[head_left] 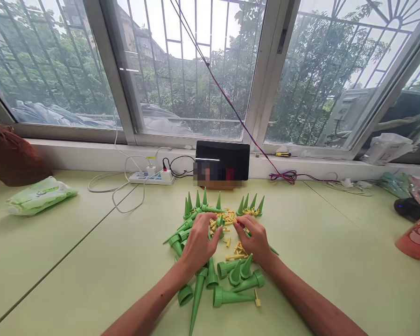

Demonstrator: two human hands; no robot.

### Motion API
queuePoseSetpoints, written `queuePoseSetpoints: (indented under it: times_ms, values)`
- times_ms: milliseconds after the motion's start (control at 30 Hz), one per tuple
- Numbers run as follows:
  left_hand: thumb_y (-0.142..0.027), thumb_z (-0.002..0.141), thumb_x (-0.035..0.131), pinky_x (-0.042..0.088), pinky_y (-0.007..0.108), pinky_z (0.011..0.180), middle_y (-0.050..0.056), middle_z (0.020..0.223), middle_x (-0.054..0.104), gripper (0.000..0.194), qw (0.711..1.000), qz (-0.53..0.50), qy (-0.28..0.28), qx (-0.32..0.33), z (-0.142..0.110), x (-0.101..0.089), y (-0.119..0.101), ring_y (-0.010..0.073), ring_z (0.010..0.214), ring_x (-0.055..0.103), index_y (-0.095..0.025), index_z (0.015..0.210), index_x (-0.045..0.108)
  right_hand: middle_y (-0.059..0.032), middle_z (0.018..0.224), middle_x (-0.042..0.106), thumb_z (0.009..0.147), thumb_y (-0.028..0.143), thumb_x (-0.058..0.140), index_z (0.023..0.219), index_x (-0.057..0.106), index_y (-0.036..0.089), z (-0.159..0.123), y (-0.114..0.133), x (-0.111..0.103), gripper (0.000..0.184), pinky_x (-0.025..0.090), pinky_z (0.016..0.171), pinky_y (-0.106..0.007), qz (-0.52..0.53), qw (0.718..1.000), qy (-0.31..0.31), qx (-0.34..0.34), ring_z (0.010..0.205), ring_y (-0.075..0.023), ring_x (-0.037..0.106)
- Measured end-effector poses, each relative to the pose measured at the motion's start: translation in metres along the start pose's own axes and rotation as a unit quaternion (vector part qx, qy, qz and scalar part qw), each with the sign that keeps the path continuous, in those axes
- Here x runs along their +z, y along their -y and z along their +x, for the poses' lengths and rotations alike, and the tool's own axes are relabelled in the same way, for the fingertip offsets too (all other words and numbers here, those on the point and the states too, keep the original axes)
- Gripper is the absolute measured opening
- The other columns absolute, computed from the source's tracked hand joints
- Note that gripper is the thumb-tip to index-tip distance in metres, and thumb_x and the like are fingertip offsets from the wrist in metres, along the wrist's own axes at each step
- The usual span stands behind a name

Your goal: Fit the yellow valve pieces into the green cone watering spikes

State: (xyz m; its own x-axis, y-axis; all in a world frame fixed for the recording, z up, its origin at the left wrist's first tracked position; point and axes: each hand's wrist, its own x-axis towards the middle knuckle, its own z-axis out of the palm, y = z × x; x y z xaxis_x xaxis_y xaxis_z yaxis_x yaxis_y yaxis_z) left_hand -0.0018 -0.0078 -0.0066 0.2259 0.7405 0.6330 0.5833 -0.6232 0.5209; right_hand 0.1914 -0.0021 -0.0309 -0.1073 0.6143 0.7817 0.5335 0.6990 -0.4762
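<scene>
My left hand (199, 243) curls its thumb and fingers about a green plastic spike (221, 227), a hollow cone with a wide cap end; the fingers partly hide the contact. Across from it, my right hand (254, 239) pinches a small yellow plastic peg (235, 221) between thumb and forefinger. A pile of similar yellow pegs (227, 216) lies between and beyond the hands. More yellow pegs (240, 249) lie beside my right wrist. Several green spikes (231, 297) lie on their sides close to me, and others (205, 198) stand tip-up behind my left hand.
On the pale green table (91, 280), a dark tablet (222, 161) leans at the back by the window. A power strip (152, 177) with cables lies left of it. Tissue pack (42, 196) is at left; a pink cup (418, 235) and a black mouse (409, 209) are at right.
</scene>
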Motion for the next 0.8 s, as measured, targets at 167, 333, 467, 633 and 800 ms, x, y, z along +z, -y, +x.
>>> queuePoseSetpoints:
  times_ms: [167,333,467,633,800]
  values:
    - [-0.018,0.089,0.06,0.049,0.038,0.085,0.007,0.102,0.064,0.046,0.998,-0.002,0.05,-0.044,-0.003,0.005,0.008,0.0242,0.098,0.057,-0.021,0.132,0.043,-0.0056,0.085,0.065,0.096,0.024,0.054,0.095,0.063,0.021,0.0,0.001,0.0,0.01,0.051,0.069,-0.031,-0.001,1.0,0.01,0.009,0.075,-0.0184,0.062]
    - [-0.018,0.091,0.059,0.049,0.042,0.087,0.007,0.106,0.069,0.034,0.995,0.021,0.093,-0.043,-0.003,0.005,0.011,0.0265,0.101,0.055,-0.021,0.125,0.058,-0.0055,0.084,0.065,0.096,0.025,0.054,0.092,0.064,0.021,0.0,0.001,0.001,0.012,0.05,0.068,-0.031,-0.004,1.0,0.021,0.012,0.075,-0.0185,0.061]
    - [-0.017,0.09,0.06,0.049,0.042,0.088,0.006,0.109,0.071,0.029,0.994,0.025,0.094,-0.039,-0.003,0.005,0.012,0.0262,0.099,0.056,-0.02,0.119,0.063,-0.0043,0.077,0.064,0.097,0.025,0.052,0.083,0.064,0.021,0.0,0.002,0.002,0.019,0.048,0.065,-0.03,-0.01,0.999,0.037,0.009,0.071,-0.0179,0.06]
    - [-0.016,0.09,0.06,0.049,0.041,0.087,0.005,0.107,0.071,0.019,0.995,0.019,0.092,-0.032,-0.003,0.006,0.013,0.0263,0.099,0.056,-0.02,0.108,0.066,-0.0044,0.077,0.065,0.096,0.024,0.052,0.081,0.067,0.02,0.001,0.003,0.002,0.021,0.049,0.067,-0.03,-0.007,0.999,0.037,0.001,0.072,-0.0173,0.06]
    - [-0.017,0.091,0.057,0.048,0.039,0.082,0.005,0.099,0.069,0.01,0.994,0.007,0.098,-0.036,-0.003,0.006,0.012,0.0251,0.094,0.056,-0.02,0.098,0.063,-0.0055,0.085,0.069,0.096,0.023,0.055,0.09,0.072,0.02,0.0,0.001,0.004,0.018,0.051,0.072,-0.03,0.015,0.999,0.031,-0.01,0.079,-0.0177,0.064]
